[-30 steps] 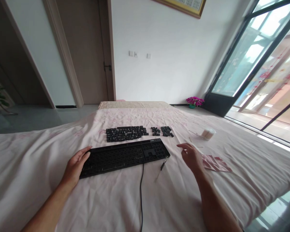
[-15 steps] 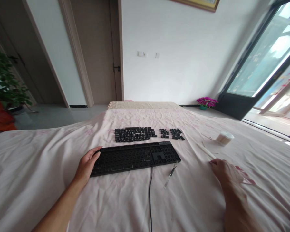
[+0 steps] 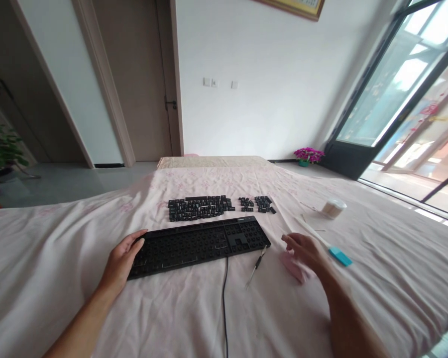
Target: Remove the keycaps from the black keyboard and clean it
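Observation:
A black keyboard frame with its keycaps off lies on the pale pink bedsheet. My left hand rests on the keyboard's left end, fingers curled over the edge. My right hand hovers right of the keyboard with a pink cloth gathered under its fingers. Rows of removed black keycaps sit behind the keyboard, with a smaller group to their right. A thin metal tool lies by the keyboard's right corner. The keyboard cable runs toward me.
A white stick with a teal blue end lies right of my right hand. A small round container of cotton swabs stands further back. A potted pink flower sits on the floor by the glass door. A wooden door is behind.
My right hand moved right onto the pink cloth, then pulled it left toward the keyboard, uncovering the teal-ended stick. My left hand stayed on the keyboard's left end.

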A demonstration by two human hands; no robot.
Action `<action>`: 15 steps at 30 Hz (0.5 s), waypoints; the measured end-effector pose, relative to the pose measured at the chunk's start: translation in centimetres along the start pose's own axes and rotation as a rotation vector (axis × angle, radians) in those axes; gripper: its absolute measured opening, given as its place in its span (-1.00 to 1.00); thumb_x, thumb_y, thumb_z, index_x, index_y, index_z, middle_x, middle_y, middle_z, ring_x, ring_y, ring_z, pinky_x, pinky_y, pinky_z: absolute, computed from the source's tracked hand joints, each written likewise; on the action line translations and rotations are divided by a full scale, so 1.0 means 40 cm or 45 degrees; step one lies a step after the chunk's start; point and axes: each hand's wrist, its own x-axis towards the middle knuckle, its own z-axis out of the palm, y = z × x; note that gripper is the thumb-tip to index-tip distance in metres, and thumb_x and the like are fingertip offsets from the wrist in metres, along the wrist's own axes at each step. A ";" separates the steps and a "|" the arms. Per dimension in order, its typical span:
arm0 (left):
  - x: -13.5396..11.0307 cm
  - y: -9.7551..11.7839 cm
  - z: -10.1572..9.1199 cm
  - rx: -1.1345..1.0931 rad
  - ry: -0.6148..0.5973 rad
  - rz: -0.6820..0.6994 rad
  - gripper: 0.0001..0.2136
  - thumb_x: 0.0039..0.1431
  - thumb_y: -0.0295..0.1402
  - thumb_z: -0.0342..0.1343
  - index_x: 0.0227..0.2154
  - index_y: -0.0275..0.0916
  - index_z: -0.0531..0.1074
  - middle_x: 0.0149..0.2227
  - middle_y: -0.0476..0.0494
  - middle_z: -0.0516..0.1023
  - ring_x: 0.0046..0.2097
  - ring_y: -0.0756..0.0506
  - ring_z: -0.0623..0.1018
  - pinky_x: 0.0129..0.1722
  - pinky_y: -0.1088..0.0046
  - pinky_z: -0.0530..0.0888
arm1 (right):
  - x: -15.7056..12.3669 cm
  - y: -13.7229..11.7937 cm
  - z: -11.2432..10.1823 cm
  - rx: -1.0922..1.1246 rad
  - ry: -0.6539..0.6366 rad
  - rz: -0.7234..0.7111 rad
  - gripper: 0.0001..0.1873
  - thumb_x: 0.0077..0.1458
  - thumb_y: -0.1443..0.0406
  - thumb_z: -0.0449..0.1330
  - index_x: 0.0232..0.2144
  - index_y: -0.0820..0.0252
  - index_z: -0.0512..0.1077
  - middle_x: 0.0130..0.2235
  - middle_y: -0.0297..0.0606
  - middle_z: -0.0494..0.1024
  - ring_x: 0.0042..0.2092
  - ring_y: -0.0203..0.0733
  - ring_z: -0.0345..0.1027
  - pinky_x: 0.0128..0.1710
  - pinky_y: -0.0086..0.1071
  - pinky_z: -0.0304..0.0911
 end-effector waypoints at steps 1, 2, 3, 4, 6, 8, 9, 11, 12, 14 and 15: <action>0.001 -0.002 0.000 -0.001 0.008 0.005 -0.47 -0.01 -0.04 0.15 0.00 -0.21 0.41 0.00 -0.20 0.51 0.11 -0.23 0.41 0.17 0.20 0.26 | 0.003 0.009 -0.001 -0.027 0.015 0.008 -0.62 0.06 0.06 0.06 -0.33 0.16 0.56 -0.44 -0.24 0.58 -0.40 -0.16 0.42 -0.40 -0.41 0.23; 0.002 -0.004 -0.001 -0.005 0.016 0.010 -0.48 -0.01 -0.04 0.16 -0.01 -0.21 0.42 0.00 -0.19 0.51 0.12 -0.23 0.40 0.19 0.20 0.23 | 0.008 0.024 -0.003 -0.069 0.075 0.042 -0.61 0.08 0.06 0.04 -0.29 0.15 0.55 -0.39 -0.22 0.59 -0.35 -0.13 0.44 -0.37 -0.40 0.24; 0.003 -0.006 -0.001 -0.013 0.017 0.011 -0.49 -0.02 -0.05 0.16 -0.01 -0.20 0.42 0.00 -0.18 0.51 0.13 -0.23 0.39 0.20 0.19 0.21 | 0.014 0.044 -0.007 -0.113 0.163 0.100 -0.61 0.09 0.08 0.03 -0.23 0.13 0.55 -0.32 -0.20 0.60 -0.29 -0.10 0.45 -0.33 -0.38 0.24; 0.004 -0.008 -0.002 -0.022 0.012 0.009 -0.49 -0.02 -0.06 0.17 -0.01 -0.19 0.42 0.00 -0.17 0.51 0.13 -0.23 0.39 0.21 0.19 0.20 | 0.022 0.065 -0.010 -0.156 0.243 0.163 -0.61 0.11 0.10 0.02 -0.17 0.11 0.53 -0.26 -0.18 0.60 -0.23 -0.08 0.45 -0.29 -0.36 0.24; 0.006 -0.012 -0.003 -0.040 -0.001 0.001 -0.49 -0.01 -0.07 0.17 0.00 -0.18 0.42 0.01 -0.17 0.51 0.14 -0.23 0.38 0.22 0.18 0.17 | 0.039 0.105 -0.015 -0.231 0.319 0.261 -0.59 0.13 0.16 0.00 -0.05 0.08 0.48 -0.14 -0.16 0.57 -0.13 -0.05 0.43 -0.21 -0.33 0.23; 0.008 -0.014 -0.004 -0.049 -0.007 -0.006 -0.49 0.00 -0.07 0.17 0.00 -0.19 0.41 0.02 -0.18 0.49 0.15 -0.23 0.37 0.23 0.16 0.15 | 0.060 0.130 -0.016 -0.289 0.296 0.292 -0.55 0.14 0.21 -0.02 0.04 0.10 0.41 -0.05 -0.13 0.52 -0.07 -0.04 0.40 -0.14 -0.31 0.22; 0.008 -0.015 -0.005 -0.052 -0.008 -0.008 -0.49 0.00 -0.07 0.17 0.00 -0.19 0.41 0.02 -0.18 0.49 0.15 -0.23 0.36 0.24 0.15 0.14 | 0.074 0.135 -0.016 -0.318 0.279 0.290 -0.54 0.15 0.23 -0.03 0.07 0.12 0.38 0.01 -0.11 0.48 -0.05 -0.04 0.39 -0.11 -0.30 0.22; 0.009 -0.016 -0.005 -0.057 -0.004 -0.012 -0.49 0.01 -0.08 0.17 0.02 -0.19 0.40 0.04 -0.19 0.48 0.16 -0.23 0.36 0.24 0.15 0.13 | 0.108 0.136 -0.016 -0.383 0.269 0.279 -0.52 0.17 0.24 -0.05 0.11 0.15 0.35 0.09 -0.08 0.39 -0.02 -0.03 0.37 -0.08 -0.28 0.21; 0.009 -0.016 -0.006 -0.058 -0.003 -0.014 -0.49 0.01 -0.08 0.17 0.02 -0.18 0.39 0.05 -0.19 0.47 0.16 -0.22 0.35 0.24 0.15 0.12 | 0.129 0.133 -0.016 -0.410 0.261 0.276 -0.51 0.17 0.24 -0.06 0.12 0.16 0.34 0.12 -0.07 0.36 -0.01 -0.01 0.36 -0.08 -0.27 0.21; 0.009 -0.016 -0.006 -0.059 -0.002 -0.011 -0.50 0.03 -0.10 0.16 0.03 -0.18 0.38 0.06 -0.19 0.45 0.17 -0.21 0.34 0.24 0.16 0.12 | 0.178 0.128 -0.018 -0.455 0.236 0.286 -0.52 0.19 0.22 -0.08 0.10 0.16 0.36 0.12 -0.04 0.35 0.00 0.01 0.36 -0.08 -0.24 0.22; 0.009 -0.016 -0.006 -0.059 -0.003 -0.004 -0.52 0.04 -0.10 0.15 0.02 -0.19 0.39 0.07 -0.20 0.45 0.18 -0.21 0.34 0.25 0.17 0.11 | 0.203 0.127 -0.018 -0.473 0.219 0.297 -0.52 0.20 0.20 -0.09 0.08 0.16 0.38 0.10 -0.02 0.37 0.00 0.03 0.36 -0.09 -0.22 0.24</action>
